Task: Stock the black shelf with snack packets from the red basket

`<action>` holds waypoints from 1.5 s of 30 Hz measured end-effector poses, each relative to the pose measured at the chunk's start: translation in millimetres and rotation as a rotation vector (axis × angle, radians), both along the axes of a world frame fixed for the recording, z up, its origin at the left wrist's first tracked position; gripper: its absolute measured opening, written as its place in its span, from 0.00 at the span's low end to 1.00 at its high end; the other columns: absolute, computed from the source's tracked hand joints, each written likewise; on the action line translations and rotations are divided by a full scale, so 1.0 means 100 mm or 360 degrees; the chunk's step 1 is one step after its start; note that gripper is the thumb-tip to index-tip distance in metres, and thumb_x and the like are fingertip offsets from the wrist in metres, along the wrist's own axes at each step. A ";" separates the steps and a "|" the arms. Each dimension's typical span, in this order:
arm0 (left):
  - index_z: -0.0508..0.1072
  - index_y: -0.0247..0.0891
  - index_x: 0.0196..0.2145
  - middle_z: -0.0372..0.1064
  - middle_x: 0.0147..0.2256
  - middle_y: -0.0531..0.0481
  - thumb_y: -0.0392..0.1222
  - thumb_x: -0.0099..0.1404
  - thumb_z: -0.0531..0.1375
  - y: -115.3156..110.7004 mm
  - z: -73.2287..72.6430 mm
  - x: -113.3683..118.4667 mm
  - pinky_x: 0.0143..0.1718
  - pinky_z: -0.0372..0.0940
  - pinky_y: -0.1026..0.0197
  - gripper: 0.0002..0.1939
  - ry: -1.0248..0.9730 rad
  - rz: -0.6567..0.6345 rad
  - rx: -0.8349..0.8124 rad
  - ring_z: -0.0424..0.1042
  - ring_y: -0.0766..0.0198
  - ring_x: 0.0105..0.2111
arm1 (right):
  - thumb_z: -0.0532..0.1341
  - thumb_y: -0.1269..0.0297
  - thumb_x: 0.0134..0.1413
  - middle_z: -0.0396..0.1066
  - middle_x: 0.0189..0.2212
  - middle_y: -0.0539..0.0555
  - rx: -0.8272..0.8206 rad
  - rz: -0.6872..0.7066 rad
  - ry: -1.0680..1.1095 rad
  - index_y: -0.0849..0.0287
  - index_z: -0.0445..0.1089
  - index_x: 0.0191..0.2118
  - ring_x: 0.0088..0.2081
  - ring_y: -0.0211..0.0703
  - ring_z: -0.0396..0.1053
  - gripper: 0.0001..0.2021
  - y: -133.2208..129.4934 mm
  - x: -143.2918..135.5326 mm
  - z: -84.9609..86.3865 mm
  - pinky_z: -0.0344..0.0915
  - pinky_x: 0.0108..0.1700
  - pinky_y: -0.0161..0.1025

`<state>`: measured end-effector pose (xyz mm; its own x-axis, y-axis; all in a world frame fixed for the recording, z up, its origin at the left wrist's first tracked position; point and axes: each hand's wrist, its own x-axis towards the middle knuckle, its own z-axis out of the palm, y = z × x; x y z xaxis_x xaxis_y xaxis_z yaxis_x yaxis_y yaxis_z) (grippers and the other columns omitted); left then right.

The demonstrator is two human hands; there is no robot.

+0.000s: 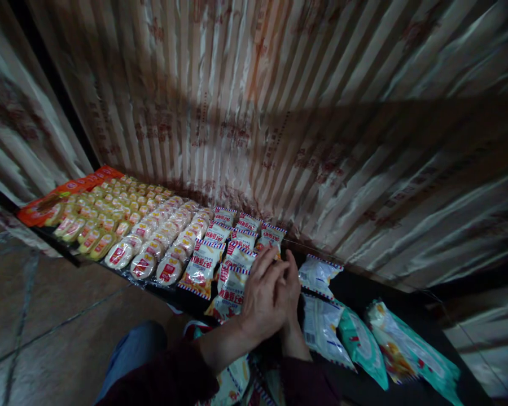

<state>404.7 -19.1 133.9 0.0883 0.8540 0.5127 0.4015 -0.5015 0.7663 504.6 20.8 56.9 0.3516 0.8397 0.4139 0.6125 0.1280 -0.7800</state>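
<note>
My left hand (262, 290) and my right hand (293, 290) are close together over the snack display, the left partly covering the right. The left hand's fingers reach forward, bent at the knuckles. The right hand's visible fingers stretch forward too. Just beyond the fingertips lies a small white snack bag (271, 235) with red lettering and striped ends. Whatever lies beneath the palms is hidden. To the left of my hands are more such bags, including a white snack bag (232, 285) by my left hand. A pale snack bag (325, 327) lies to the right of my right hand.
Round wrapped cakes (169, 270) and small yellow packets (101, 245) fill rows at left, with an orange package (68, 192) behind. Teal bags (362, 344) lie at right on the black shelf (406, 290). Wrinkled printed sheeting (254, 113) stands behind. More bags (232, 380) sit below my arms.
</note>
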 end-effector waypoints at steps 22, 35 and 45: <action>0.55 0.36 0.62 0.48 0.65 0.41 0.37 0.64 0.52 0.46 -1.13 -1.30 0.62 0.46 0.39 0.29 0.0923 0.0554 0.0181 0.36 0.47 0.66 | 0.45 0.59 0.63 0.52 0.64 0.62 -0.0686 0.0962 -0.1126 0.62 0.54 0.63 0.65 0.49 0.49 0.25 1.17 -1.04 0.45 0.47 0.64 0.54; 0.58 0.40 0.61 0.49 0.64 0.43 0.46 0.65 0.54 0.44 -1.11 -1.34 0.62 0.49 0.42 0.27 0.0912 0.0547 0.0144 0.41 0.47 0.66 | 0.51 0.61 0.59 0.63 0.59 0.56 -0.0555 0.1167 -0.0973 0.57 0.61 0.60 0.61 0.46 0.58 0.23 1.40 -1.04 0.28 0.52 0.62 0.46; 0.60 0.42 0.60 0.53 0.63 0.44 0.48 0.65 0.53 0.76 -0.90 -1.37 0.62 0.50 0.43 0.27 0.0898 0.0579 0.0151 0.46 0.49 0.65 | 0.47 0.48 0.61 0.63 0.58 0.58 -0.0610 0.0832 -0.0460 0.58 0.64 0.58 0.63 0.49 0.55 0.27 1.75 -0.84 0.13 0.49 0.63 0.50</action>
